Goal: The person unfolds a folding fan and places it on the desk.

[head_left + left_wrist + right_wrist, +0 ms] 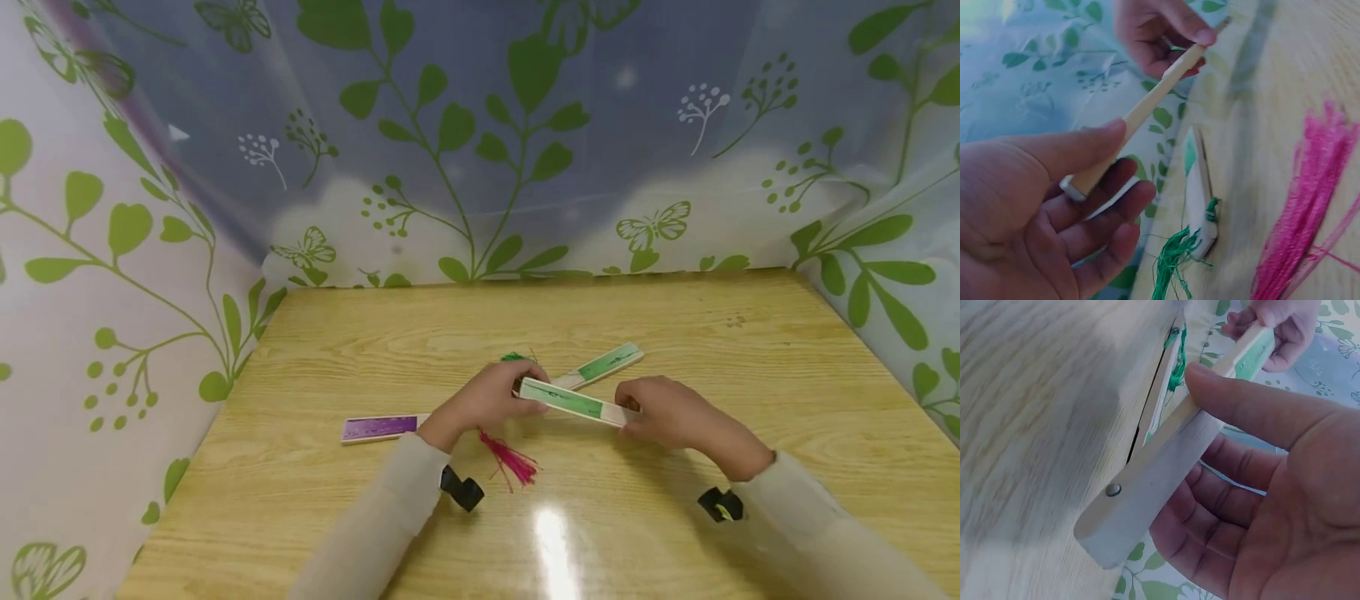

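A folded fan with a green panel (570, 400) is held above the table between both hands. My left hand (498, 396) pinches its green end between thumb and fingers. The right hand (667, 414) grips the plain wooden end, where a metal rivet (1113, 489) shows in the right wrist view. Behind it lies a second folded green fan (611, 362) with a green tassel (1175, 259). A purple folded fan (381, 428) lies to the left, partly behind the left wrist. A pink tassel (510, 460) rests on the table below the left hand.
The wooden table (375, 333) meets a patterned cloth backdrop (465, 192) at its back and sides. A black wrist device (462, 489) sits at the left sleeve and another (722, 504) at the right sleeve. Light glares off the front of the table.
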`<action>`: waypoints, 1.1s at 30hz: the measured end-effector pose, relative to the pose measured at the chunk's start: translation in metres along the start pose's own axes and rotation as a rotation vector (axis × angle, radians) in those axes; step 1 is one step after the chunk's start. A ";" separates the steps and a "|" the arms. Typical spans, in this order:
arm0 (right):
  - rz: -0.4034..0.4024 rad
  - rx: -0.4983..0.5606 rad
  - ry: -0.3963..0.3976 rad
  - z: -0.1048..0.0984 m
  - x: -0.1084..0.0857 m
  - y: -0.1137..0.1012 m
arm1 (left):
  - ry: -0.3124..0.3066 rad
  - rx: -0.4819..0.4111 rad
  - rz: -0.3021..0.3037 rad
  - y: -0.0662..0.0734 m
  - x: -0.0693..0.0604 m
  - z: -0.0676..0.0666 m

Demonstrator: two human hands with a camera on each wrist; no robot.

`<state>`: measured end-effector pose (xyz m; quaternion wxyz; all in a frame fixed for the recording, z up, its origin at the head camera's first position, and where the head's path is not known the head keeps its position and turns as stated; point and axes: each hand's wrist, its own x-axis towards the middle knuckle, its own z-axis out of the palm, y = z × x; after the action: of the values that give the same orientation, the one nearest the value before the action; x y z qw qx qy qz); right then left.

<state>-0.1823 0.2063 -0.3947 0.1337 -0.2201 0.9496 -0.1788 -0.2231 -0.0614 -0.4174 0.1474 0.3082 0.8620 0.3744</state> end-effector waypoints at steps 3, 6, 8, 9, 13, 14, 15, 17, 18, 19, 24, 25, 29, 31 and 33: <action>-0.007 0.034 0.012 0.000 0.001 -0.004 | 0.004 -0.159 0.003 -0.004 0.001 -0.005; -0.019 0.056 0.028 0.001 0.003 -0.007 | 0.018 -0.320 -0.020 -0.005 0.001 -0.008; -0.028 0.065 0.039 0.003 0.005 -0.008 | 0.032 -0.406 -0.039 -0.006 0.001 -0.009; -0.028 0.069 0.044 0.003 0.006 -0.009 | 0.042 -0.432 -0.048 -0.006 0.000 -0.010; -0.026 0.082 0.064 0.007 0.010 -0.012 | 0.086 -0.528 -0.082 -0.005 0.000 -0.012; -0.027 0.091 0.068 0.008 0.011 -0.013 | 0.100 -0.551 -0.090 -0.004 0.000 -0.013; -0.032 0.102 0.070 0.009 0.012 -0.013 | 0.116 -0.571 -0.097 -0.003 0.001 -0.013; -0.045 0.127 0.076 0.011 0.014 -0.015 | 0.149 -0.613 -0.109 -0.003 0.001 -0.014; -0.050 0.144 0.077 0.012 0.014 -0.016 | 0.168 -0.620 -0.113 -0.002 0.002 -0.014; -0.058 0.160 0.079 0.013 0.015 -0.017 | 0.189 -0.634 -0.119 -0.002 0.002 -0.014; -0.076 0.225 0.092 0.021 0.021 -0.022 | 0.295 -0.612 -0.138 -0.001 0.004 -0.012; -0.081 0.238 0.094 0.023 0.022 -0.023 | 0.317 -0.615 -0.142 0.000 0.004 -0.012; -0.113 0.317 0.096 0.029 0.026 -0.029 | 0.402 -0.639 -0.167 0.003 0.006 -0.012; -0.150 0.403 0.071 0.032 0.028 -0.031 | 0.443 -0.682 -0.183 0.004 0.006 -0.013; -0.188 0.508 0.026 0.035 0.030 -0.034 | 0.472 -0.716 -0.196 0.006 0.007 -0.013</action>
<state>-0.1840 0.1539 -0.4182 0.1552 -0.2642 0.8514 -0.4258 -0.2321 -0.0611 -0.4040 0.0791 0.0604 0.7130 0.6940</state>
